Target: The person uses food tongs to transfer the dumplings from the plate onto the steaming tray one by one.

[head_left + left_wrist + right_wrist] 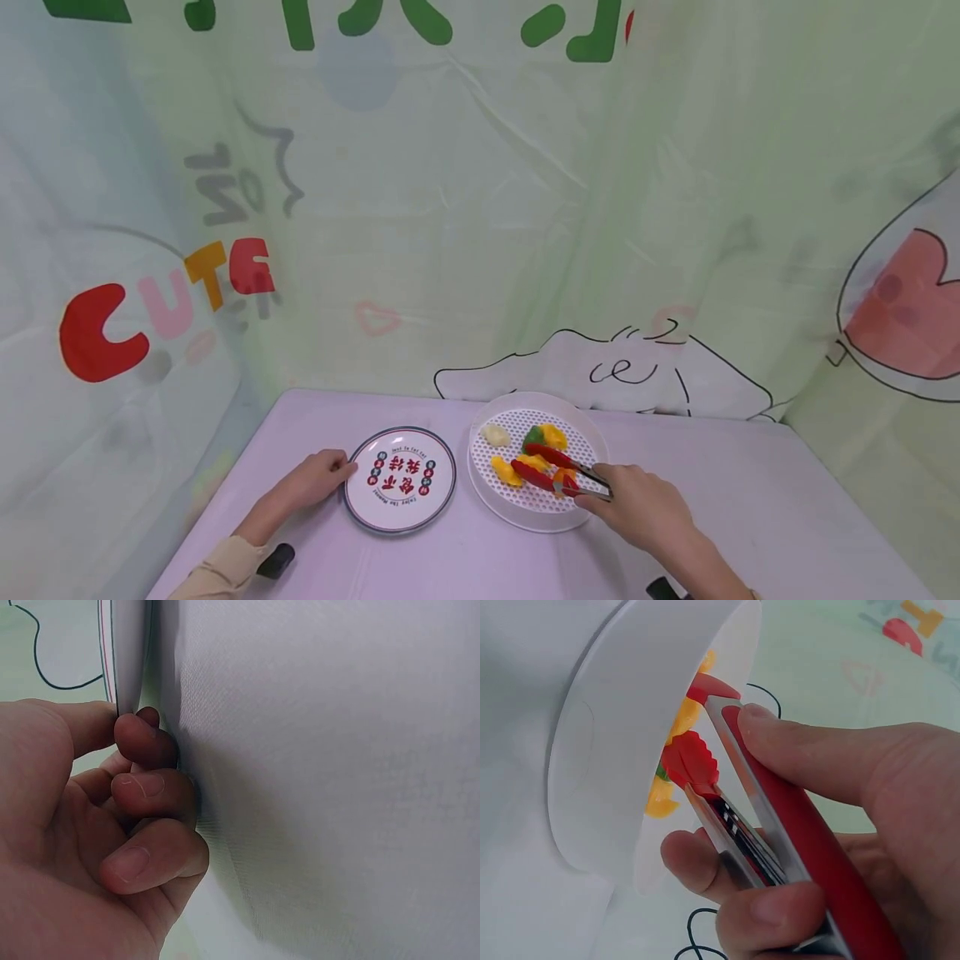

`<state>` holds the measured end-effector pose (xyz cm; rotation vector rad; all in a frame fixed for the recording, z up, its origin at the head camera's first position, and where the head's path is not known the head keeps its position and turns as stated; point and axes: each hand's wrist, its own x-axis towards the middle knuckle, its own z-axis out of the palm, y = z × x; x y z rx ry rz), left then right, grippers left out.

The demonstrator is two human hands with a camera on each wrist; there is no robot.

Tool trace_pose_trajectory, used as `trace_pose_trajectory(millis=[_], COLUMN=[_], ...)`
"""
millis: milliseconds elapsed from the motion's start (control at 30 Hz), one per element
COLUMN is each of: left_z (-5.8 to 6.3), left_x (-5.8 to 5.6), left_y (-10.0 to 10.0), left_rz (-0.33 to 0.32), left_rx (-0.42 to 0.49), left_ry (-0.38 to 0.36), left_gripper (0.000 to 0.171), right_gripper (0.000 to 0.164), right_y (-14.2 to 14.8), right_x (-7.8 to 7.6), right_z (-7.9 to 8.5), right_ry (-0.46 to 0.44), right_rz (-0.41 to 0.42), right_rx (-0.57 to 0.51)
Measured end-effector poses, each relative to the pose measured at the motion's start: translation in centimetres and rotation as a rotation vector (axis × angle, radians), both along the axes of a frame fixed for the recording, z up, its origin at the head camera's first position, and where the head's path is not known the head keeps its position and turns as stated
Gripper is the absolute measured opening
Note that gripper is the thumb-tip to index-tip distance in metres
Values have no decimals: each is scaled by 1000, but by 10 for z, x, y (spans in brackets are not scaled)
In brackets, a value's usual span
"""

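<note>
At the left of the table my left hand [326,472] pinches the near-left rim of a round white plate [405,518] with red lettering; the left wrist view shows thumb and forefinger at the plate edge [131,652], other fingers curled below. My right hand [645,508] grips red-and-metal tongs [802,817] by their handles. The tongs' red tips are apart over a white perforated round tray [487,500], around a yellow piece [532,461]. Whether they touch it I cannot tell. Other yellow pieces [507,472], a green piece [533,437] and a pale lump [495,435] lie in the tray.
Plate and tray stand close side by side on a pale table [720,500]. The tray has a raised wall [615,750]. A printed curtain [480,208] hangs behind the table's back edge and along its sides.
</note>
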<state>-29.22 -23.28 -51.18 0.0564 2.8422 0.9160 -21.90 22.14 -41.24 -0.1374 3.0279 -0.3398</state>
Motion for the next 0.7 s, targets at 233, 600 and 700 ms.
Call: trace_pose_trajectory(millis=[233, 600, 700], left_z=[2, -1, -1], left_x=[1, 0, 0], left_y=[1, 0, 0], left_rz=[-11, -1, 3], left_rx=[8, 0, -2], left_ry=[14, 8, 5], left_gripper=[24, 22, 23], right_gripper=[66, 102, 103], right_y=[0, -34, -56], right_x=[-3, 10, 18], right_z=[1, -6, -21], right_ry=[-8, 25, -33], right_rz=[-17, -76, -56], right_rx=[0, -223, -387])
